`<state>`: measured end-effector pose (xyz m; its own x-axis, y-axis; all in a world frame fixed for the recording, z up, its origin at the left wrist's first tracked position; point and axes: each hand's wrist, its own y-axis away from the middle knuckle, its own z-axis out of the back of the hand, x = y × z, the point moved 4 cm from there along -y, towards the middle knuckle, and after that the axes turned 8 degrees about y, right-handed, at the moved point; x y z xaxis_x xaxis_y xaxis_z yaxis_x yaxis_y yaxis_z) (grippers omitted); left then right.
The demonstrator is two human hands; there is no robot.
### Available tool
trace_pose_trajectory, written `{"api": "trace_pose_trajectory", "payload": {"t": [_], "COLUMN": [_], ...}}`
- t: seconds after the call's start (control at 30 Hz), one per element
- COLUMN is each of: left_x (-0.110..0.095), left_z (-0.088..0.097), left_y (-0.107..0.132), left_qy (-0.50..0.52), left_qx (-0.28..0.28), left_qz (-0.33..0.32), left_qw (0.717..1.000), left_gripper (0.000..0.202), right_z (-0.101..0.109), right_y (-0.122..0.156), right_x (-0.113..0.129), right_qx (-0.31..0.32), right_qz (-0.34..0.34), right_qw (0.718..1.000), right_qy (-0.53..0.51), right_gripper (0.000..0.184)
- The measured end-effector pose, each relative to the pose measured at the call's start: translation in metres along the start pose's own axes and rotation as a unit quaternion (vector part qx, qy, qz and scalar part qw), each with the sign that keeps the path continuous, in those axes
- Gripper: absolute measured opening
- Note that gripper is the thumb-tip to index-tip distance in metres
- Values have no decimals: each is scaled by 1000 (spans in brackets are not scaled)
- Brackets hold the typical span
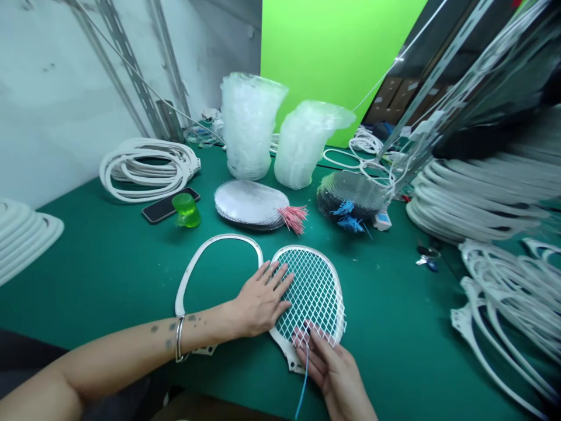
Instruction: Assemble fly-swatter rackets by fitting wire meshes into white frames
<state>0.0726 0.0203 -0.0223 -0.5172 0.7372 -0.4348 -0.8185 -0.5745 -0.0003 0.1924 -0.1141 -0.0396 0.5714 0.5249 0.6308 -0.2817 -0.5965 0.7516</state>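
Observation:
A white oval swatter frame (287, 346) lies before me with a white diamond mesh panel (313, 283) on it. My left hand (263, 299) rests flat, fingers spread, over the left rim and edge of the mesh. At the lower end, my right hand (328, 368) pinches the mesh edge, thumb above and fingers underneath. A thin blue wire (302, 386) trails down from the mesh beside the right thumb. To the left, partly covered by my left forearm, lies a second white frame (186, 275) with no mesh in it.
Mesh stacks with pink wires (249, 202) and blue wires (350, 196) lie behind. Two stacks of translucent pieces (249, 128) stand farther back. A phone (169, 206), green cup (186, 210) and frames (146, 166) are left; more frames (477, 193) and keys (427, 257) are right.

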Motion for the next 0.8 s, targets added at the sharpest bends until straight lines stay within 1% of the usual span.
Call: {"api": "trace_pose_trajectory", "payload": {"t": [0.07, 0.13, 0.2, 0.23, 0.27, 0.3, 0.33, 0.37, 0.4, 0.43, 0.47, 0.5, 0.53, 0.57, 0.6, 0.63, 0.67, 0.7, 0.73, 0.8], "left_x": [3, 4, 4, 4, 4, 4, 4, 5, 5, 6, 7, 7, 6, 5, 3, -2, -8, -17, -28, -51], "left_z": [-4, -5, -5, -4, -4, -4, -5, -6, -7, -7, -7, -7, -5, -2, 2, 8, 12, 15, 16, 12], "left_y": [1, 2, 2, 3, 3, 3, 3, 3, 3, 2, 1, 1, 1, 2, 4, 7, 13, 20, 28, 46], "left_qy": [-9, -7, 4, 11, 19, 25, 31, 36, 41, 45, 48, 49, 50, 50, 47, 45, 45, 46, 48, 53], "left_qx": [-2, 0, 2, 2, 0, -2, -4, -5, -5, -5, -5, -6, -6, -10, -19, -30, -34, -30, -17, 12], "left_qz": [5, 7, 8, 9, 8, 8, 9, 9, 9, 8, 5, 2, -3, -5, -6, -12, -33, -71, -124, -248], "left_qw": [1000, 1000, 1000, 1000, 1000, 1000, 999, 999, 999, 999, 999, 999, 999, 999, 999, 998, 998, 996, 991, 967], "left_gripper": [60, 60, 61, 61, 62, 62, 62, 62, 62, 61, 61, 60, 59, 58, 59, 60, 61, 60, 57, 44], "right_z": [5, 18, 36, 45, 53, 56, 55, 49, 38, 25, 13, 3, -4, -7, -8, -7, -6, -4, -2, -1], "right_y": [7, 17, 27, 31, 32, 32, 31, 28, 23, 16, 8, -2, -12, -21, -28, -34, -37, -39, -39, -37], "right_x": [2, 6, 13, 19, 28, 38, 50, 61, 69, 72, 72, 70, 66, 63, 59, 57, 55, 54, 53, 53], "right_qx": [21, 49, 69, 58, 34, 0, -29, -41, -27, 14, 72, 133, 185, 221, 240, 247, 246, 243, 243, 249], "right_qz": [-3, -13, -18, 1, 40, 103, 185, 275, 356, 421, 465, 487, 491, 484, 474, 465, 457, 452, 448, 441], "right_qw": [1000, 997, 982, 967, 943, 908, 862, 805, 741, 675, 610, 552, 505, 472, 451, 440, 433, 429, 426, 424], "right_qy": [12, 61, 174, 249, 329, 405, 471, 524, 568, 606, 638, 663, 685, 703, 717, 728, 737, 743, 748, 751], "right_gripper": [57, 55, 52, 51, 50, 48, 44, 40, 36, 36, 40, 46, 53, 57, 60, 62, 62, 61, 61, 59]}}
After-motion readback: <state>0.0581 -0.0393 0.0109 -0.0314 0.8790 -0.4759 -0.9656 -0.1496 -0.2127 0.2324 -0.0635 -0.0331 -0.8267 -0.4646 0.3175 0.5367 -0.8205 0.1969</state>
